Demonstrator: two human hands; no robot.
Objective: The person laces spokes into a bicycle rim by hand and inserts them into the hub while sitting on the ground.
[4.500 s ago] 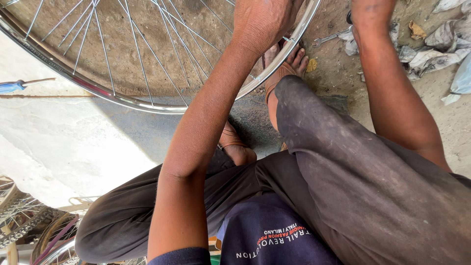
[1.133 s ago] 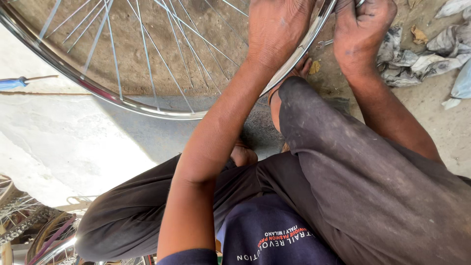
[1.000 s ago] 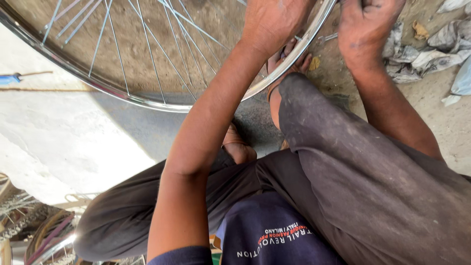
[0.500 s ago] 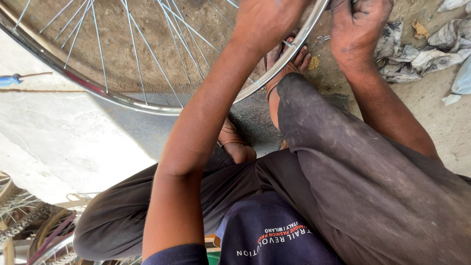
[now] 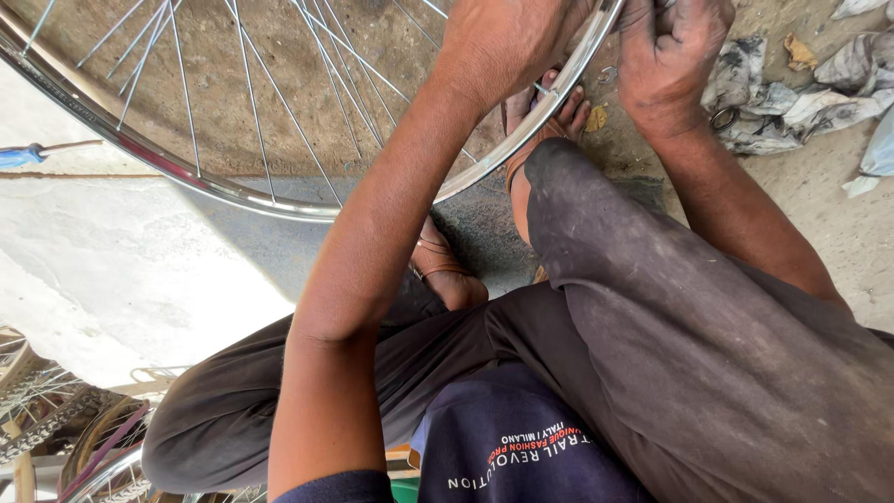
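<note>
Left hand over shiny wheel rim, grip hidden, cannot tell. Right hand curled tight at rim edge. Dirty rags near.

One head-worn camera, looking steeply down and close over the person's own lap and forearms. The bicycle wheel rim crosses the top; concrete floor fills the left.
</note>
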